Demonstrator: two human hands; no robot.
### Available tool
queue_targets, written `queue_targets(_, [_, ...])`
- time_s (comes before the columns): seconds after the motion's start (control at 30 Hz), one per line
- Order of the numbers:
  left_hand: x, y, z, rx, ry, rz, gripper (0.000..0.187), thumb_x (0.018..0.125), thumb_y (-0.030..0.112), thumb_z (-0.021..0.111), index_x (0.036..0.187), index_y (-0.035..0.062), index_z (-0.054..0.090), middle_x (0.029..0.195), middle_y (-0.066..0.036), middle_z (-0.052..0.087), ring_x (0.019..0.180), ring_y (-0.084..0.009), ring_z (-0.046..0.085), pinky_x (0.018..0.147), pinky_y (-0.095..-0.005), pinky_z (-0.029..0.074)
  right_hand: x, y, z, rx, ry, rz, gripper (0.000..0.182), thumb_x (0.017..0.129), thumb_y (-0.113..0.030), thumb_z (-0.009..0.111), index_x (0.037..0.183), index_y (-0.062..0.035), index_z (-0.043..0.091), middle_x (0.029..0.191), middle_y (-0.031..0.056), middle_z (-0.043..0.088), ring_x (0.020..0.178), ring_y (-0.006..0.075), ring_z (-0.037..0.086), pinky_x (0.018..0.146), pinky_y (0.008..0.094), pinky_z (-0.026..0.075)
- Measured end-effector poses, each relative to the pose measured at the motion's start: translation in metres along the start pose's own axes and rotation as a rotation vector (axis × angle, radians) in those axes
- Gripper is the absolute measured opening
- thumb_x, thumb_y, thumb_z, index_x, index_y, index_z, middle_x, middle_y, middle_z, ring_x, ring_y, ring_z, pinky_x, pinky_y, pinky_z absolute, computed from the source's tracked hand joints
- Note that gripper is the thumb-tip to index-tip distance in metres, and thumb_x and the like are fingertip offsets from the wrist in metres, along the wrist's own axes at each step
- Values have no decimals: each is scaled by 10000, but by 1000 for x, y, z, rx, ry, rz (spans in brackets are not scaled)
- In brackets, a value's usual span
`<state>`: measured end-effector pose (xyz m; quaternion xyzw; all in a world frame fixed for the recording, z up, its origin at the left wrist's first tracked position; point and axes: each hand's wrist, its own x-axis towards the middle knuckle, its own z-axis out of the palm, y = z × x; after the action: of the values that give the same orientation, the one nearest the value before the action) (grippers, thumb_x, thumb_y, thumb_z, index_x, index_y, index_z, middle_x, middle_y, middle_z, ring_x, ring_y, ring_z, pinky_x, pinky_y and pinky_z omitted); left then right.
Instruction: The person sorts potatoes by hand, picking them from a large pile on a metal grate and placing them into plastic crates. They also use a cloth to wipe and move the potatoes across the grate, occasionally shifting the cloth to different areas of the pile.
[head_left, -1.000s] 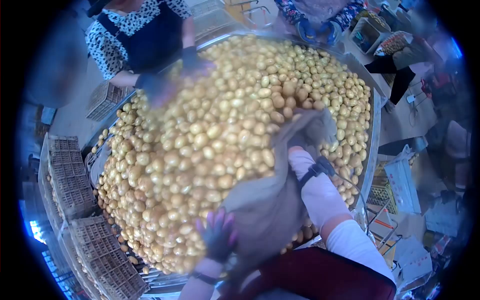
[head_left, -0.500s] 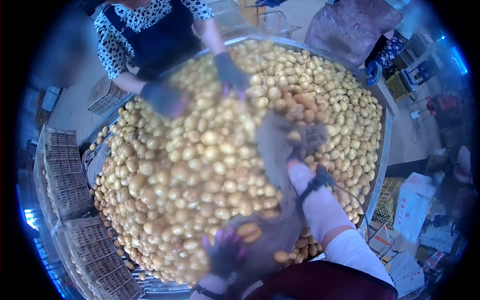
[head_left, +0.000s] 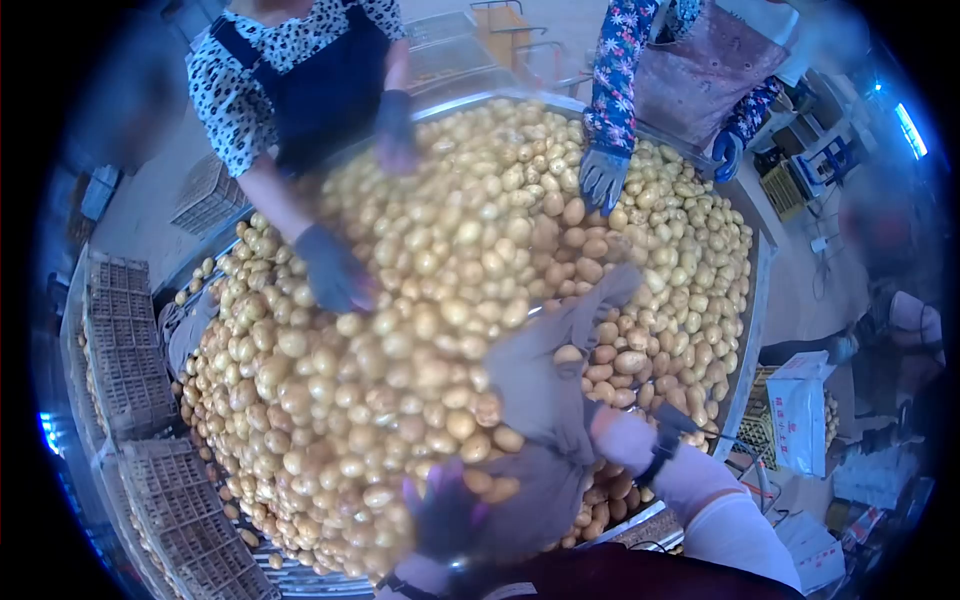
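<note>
Potatoes (head_left: 400, 350) lie in a big heap on a metal-edged table (head_left: 765, 262). A grey-brown cloth (head_left: 540, 400) is spread over part of the heap, with a few potatoes on it. My left hand (head_left: 447, 515), in a dark glove with purple fingertips, rests at the near edge of the heap beside the cloth, fingers spread. At the cloth's right side is my right hand (head_left: 672, 430), blurred, in a dark glove; its fingers are too unclear to make out, and so is whether it grips the cloth.
Across the heap, a co-worker (head_left: 310, 90) in a dark apron has both gloved hands over the potatoes. Another co-worker (head_left: 700, 75) reaches in from the far right. Plastic crates (head_left: 130, 345) line the left side. A white box (head_left: 798, 415) stands at the right.
My right hand has moved nearer to me and right, and the cloth has shifted closer. The apron-wearing co-worker's hands have moved apart. The far-right co-worker's gloved hand now reaches onto the heap.
</note>
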<state>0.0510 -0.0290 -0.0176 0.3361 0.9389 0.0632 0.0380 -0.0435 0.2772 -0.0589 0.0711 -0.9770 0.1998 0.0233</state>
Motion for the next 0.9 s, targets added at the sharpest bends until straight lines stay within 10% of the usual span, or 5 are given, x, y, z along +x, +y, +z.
queue_targets(0.3, [0, 4, 3, 21, 85, 45, 541, 804, 443, 688, 1219, 107, 595, 1359, -127, 516, 1383, -429, 363, 1091, -775, 156, 123, 58, 11, -98, 61, 243, 394, 892, -330, 609, 1133, -24, 549, 1145, 209, 551, 1053, 388, 527, 914, 501, 401])
queue_targets(0.77, [6, 4, -7, 11, -27, 4, 543, 811, 485, 670, 1213, 129, 590, 1307, -117, 512, 1364, -417, 375, 1082, -783, 168, -68, 9, -55, 99, 28, -186, 336, 875, -339, 636, 1028, -40, 618, 1048, 189, 607, 961, 363, 581, 841, 479, 462])
queue_targets(0.9, [5, 1, -6, 8, -107, -2, 553, 824, 505, 657, 1225, 131, 583, 1353, -104, 488, 1390, -395, 339, 1072, -789, 178, -11, 31, -16, 388, -9, 86, 310, 878, -326, 637, 1010, -46, 639, 969, 166, 625, 883, 340, 599, 794, 454, 486])
